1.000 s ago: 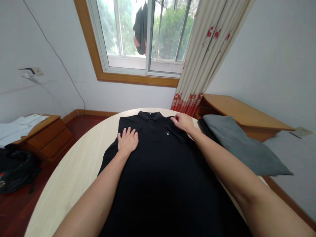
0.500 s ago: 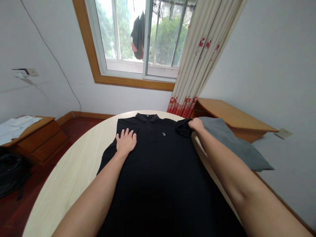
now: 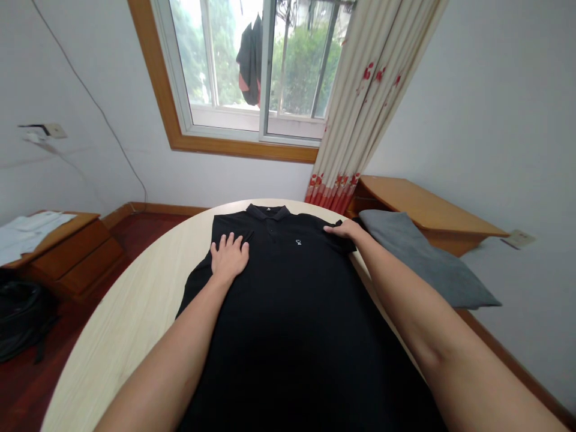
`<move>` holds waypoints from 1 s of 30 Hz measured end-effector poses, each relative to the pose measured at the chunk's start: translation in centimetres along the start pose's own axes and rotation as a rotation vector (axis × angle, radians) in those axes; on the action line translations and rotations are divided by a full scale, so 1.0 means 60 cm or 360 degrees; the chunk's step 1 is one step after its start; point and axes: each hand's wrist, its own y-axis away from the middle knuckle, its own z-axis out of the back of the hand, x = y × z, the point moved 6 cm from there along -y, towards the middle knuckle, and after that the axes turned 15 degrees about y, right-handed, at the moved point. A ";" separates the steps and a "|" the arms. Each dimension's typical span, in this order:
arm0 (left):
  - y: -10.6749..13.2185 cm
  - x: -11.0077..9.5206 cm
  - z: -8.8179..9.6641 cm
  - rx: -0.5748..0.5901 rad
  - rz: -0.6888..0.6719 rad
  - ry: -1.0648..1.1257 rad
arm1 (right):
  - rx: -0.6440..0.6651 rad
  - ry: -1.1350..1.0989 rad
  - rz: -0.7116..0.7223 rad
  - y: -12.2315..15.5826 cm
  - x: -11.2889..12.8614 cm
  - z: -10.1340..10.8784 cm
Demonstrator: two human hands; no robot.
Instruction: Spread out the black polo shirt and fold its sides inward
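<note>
Black shirt [image 3: 279, 312]: lies spread face up, with the collar [image 3: 269, 213] at its far end and a small white logo [image 3: 298, 242] on its chest. The sleeve [image 3: 338, 242] on its right side extends outward. On its left side a short fold edge shows beside the fingertips; that sleeve appears turned inward.

Left hand [image 3: 229, 257]: open, palm down on the shirt's left chest, fingers spread. Right hand [image 3: 345, 229]: on the right sleeve, thumb extended; other fingers are largely hidden, so whether cloth is pinched cannot be told.

Judgement: the step in hand appears to be straightening the right sleeve. The left palm should press firmly as an anchor. The right hand should smooth from shoulder seam to cuff, with light tension, so that neither collar nor chest is dragged askew.

Surroundings: the desk [image 3: 130, 294] lies under the shirt; grey cloth [image 3: 405, 255] sits to the shirt's right, near the right forearm.
</note>
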 end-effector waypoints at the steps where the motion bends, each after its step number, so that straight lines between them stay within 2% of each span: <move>1: 0.000 0.000 0.000 0.0002 0.0001 -0.0003 | 0.0033 0.0053 -0.0055 0.005 -0.004 0.000; 6: -0.001 0.001 -0.002 0.0006 -0.0008 0.0000 | 0.0128 0.0201 -0.0299 0.030 -0.017 0.020; 10: 0.000 0.002 -0.002 0.0006 0.0002 0.0001 | -0.0074 0.0209 -0.0344 0.077 0.013 0.060; 12: 0.000 0.001 -0.002 -0.0002 0.0000 0.0001 | -0.0209 0.0278 -0.0187 0.113 0.052 0.073; 14: 0.001 0.000 -0.001 -0.0003 -0.0009 -0.0004 | -0.0238 0.0390 0.0121 0.153 0.101 0.067; 17: 0.002 0.000 -0.001 0.0010 -0.0012 -0.0008 | -0.0085 0.0532 0.0530 0.205 0.159 0.030; 19: 0.002 0.000 0.000 0.0009 -0.0014 -0.0008 | 0.0006 0.0618 0.0662 0.223 0.177 0.007; 22: 0.003 0.000 0.001 -0.0007 -0.0024 -0.0023 | 0.0063 0.0701 0.0693 0.228 0.181 -0.006; 27: 0.002 0.000 0.000 -0.0004 -0.0018 -0.0026 | -0.0059 0.0614 0.0688 0.224 0.176 0.017; 30: 0.002 0.001 -0.001 -0.0010 -0.0015 -0.0025 | 0.0044 0.0606 0.0709 0.218 0.170 0.013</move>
